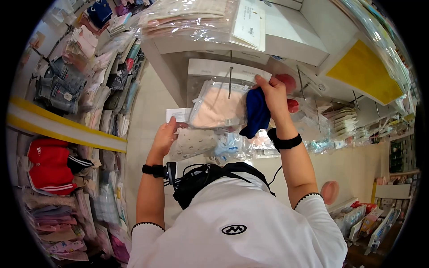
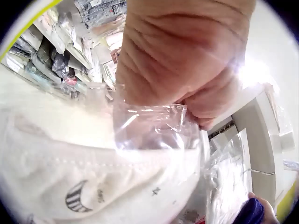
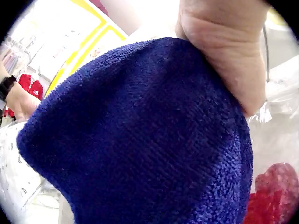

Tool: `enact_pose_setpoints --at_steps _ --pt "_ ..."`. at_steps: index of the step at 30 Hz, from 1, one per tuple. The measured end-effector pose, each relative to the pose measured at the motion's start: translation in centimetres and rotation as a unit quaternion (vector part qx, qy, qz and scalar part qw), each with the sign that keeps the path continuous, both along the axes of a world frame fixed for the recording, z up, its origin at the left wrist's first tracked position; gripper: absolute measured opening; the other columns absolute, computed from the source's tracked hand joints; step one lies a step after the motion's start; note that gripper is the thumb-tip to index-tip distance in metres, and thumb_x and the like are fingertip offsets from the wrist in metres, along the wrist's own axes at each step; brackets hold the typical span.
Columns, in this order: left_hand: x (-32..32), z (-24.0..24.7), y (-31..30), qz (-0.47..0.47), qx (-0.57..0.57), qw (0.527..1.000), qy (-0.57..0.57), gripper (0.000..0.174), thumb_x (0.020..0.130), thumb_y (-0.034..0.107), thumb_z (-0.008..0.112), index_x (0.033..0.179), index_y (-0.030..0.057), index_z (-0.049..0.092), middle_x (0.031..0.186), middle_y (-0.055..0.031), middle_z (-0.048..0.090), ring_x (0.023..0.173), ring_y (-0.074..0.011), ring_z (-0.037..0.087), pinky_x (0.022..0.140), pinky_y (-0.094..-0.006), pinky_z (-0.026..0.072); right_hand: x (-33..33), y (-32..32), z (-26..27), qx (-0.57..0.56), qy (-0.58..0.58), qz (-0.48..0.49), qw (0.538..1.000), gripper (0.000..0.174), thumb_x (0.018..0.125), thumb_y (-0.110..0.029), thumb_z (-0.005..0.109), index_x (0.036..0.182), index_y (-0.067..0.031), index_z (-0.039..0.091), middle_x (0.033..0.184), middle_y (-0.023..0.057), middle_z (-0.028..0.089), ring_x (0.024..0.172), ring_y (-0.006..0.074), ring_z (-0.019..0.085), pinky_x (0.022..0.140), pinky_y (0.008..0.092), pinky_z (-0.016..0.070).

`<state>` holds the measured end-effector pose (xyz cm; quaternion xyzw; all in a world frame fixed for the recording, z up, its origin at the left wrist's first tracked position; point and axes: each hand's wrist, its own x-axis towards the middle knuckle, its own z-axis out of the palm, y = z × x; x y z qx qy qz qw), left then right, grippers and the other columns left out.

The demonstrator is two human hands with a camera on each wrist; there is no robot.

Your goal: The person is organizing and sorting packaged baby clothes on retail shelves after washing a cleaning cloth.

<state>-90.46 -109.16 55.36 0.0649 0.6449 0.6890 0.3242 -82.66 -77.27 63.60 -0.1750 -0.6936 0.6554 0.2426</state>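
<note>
My left hand point(image 1: 164, 136) pinches the clear edge of a plastic package point(image 1: 192, 145) holding off-white cloth. In the left wrist view its printed fabric point(image 2: 93, 186) shows a striped moon. My right hand point(image 1: 273, 96) holds a dark blue towelling cloth point(image 1: 258, 114), which hangs down from it and fills much of the right wrist view. The right fingertips are at the right edge of a white header card point(image 1: 201, 68). Under this card, a clear bag with peach fabric point(image 1: 219, 107) hangs on a metal hook point(image 1: 230, 73). The right fingers are largely hidden behind the blue cloth.
A white shelf point(image 1: 290, 42) with bagged goods juts out above the hanging packages. More metal hooks point(image 1: 300, 82) project to the right. Racks with packed clothes and a red jacket point(image 1: 51, 167) line the left side. A pink round stool point(image 1: 330, 192) stands at the right.
</note>
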Motion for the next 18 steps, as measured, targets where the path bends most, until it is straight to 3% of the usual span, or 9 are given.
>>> enact_pose_setpoints --at_steps 2,5,8,9,10,12,15,18 --pt "0.1 -0.2 -0.1 0.023 0.026 0.999 -0.006 0.049 0.092 0.041 0.039 0.098 -0.0027 0.06 0.09 -0.0062 0.061 0.067 -0.0083 0.051 0.055 -0.0202 0.0366 -1.0 0.6 -0.8 0.001 0.028 0.001 1.0 0.019 0.084 -0.017 0.057 0.09 0.0007 0.063 0.075 0.0033 0.062 0.069 0.0083 0.054 0.066 0.0212 0.0415" --pt "-0.4 0.1 -1.0 -0.015 -0.019 1.0 0.0 0.053 0.094 0.041 0.033 0.103 -0.0056 0.055 0.098 -0.0113 0.06 0.081 -0.0132 0.056 0.069 -0.0247 0.0458 -2.2 1.0 -1.0 -0.016 0.031 -0.031 0.999 0.02 0.081 -0.016 0.061 0.092 0.0006 0.063 0.077 0.0032 0.062 0.071 0.0088 0.055 0.068 0.0218 0.0422" --pt "-0.2 1.5 -1.5 -0.06 -0.026 0.998 -0.019 0.054 0.094 0.04 0.032 0.106 -0.007 0.054 0.099 -0.0123 0.06 0.089 -0.0171 0.058 0.079 -0.0273 0.046 -2.7 1.4 -1.7 0.018 0.061 -0.039 0.997 0.032 0.079 -0.018 0.064 0.102 0.0028 0.058 0.087 0.0057 0.061 0.079 0.0116 0.055 0.071 0.0226 0.0424" --pt "0.2 1.5 -1.3 -0.008 0.04 0.998 -0.057 0.049 0.092 0.04 0.038 0.107 -0.0043 0.054 0.093 -0.0072 0.062 0.083 -0.0109 0.057 0.069 -0.0227 0.0447 -2.8 1.6 -2.3 0.055 0.062 -0.055 0.995 0.035 0.078 -0.02 0.065 0.104 0.003 0.057 0.088 0.0066 0.06 0.08 0.0121 0.054 0.07 0.0228 0.0423" --pt "0.4 1.5 -1.3 0.016 0.07 0.995 -0.075 0.05 0.092 0.04 0.038 0.109 -0.0042 0.053 0.093 -0.0072 0.062 0.083 -0.0119 0.057 0.07 -0.0238 0.0453 -2.8 2.0 -3.0 0.092 0.062 -0.072 0.991 0.039 0.078 -0.022 0.066 0.105 0.0033 0.056 0.089 0.0074 0.059 0.081 0.0126 0.053 0.07 0.023 0.0421" --pt "0.7 1.7 -1.2 0.058 0.129 0.984 -0.111 0.05 0.092 0.04 0.038 0.113 -0.004 0.05 0.093 -0.0071 0.062 0.081 -0.0138 0.058 0.071 -0.026 0.0466 -1.2 2.6 -3.6 0.037 0.044 -0.026 0.998 0.044 0.075 -0.022 0.068 0.108 0.0024 0.052 0.092 0.008 0.057 0.085 0.0147 0.052 0.075 0.0235 0.0413" --pt "1.9 3.1 -0.9 0.131 0.108 0.967 -0.191 0.049 0.092 0.04 0.038 0.116 -0.0023 0.048 0.089 -0.0042 0.061 0.068 -0.0087 0.057 0.062 -0.0215 0.048 3.4 2.1 -3.0 -0.062 -0.002 0.038 0.997 0.042 0.074 -0.019 0.07 0.107 0.0003 0.052 0.09 0.0061 0.057 0.085 0.0129 0.052 0.078 0.0236 0.0407" --pt "1.3 -0.5 -2.8 0.057 0.128 0.967 -0.212 0.047 0.092 0.039 0.039 0.116 -0.0008 0.048 0.083 -0.0005 0.059 0.055 -0.0015 0.05 0.051 -0.0143 0.0441 7.7 1.8 -4.1 -0.172 -0.099 0.063 0.978 0.036 0.076 -0.016 0.068 0.106 -0.0016 0.053 0.09 0.0052 0.057 0.084 0.0115 0.053 0.077 0.0235 0.0417"
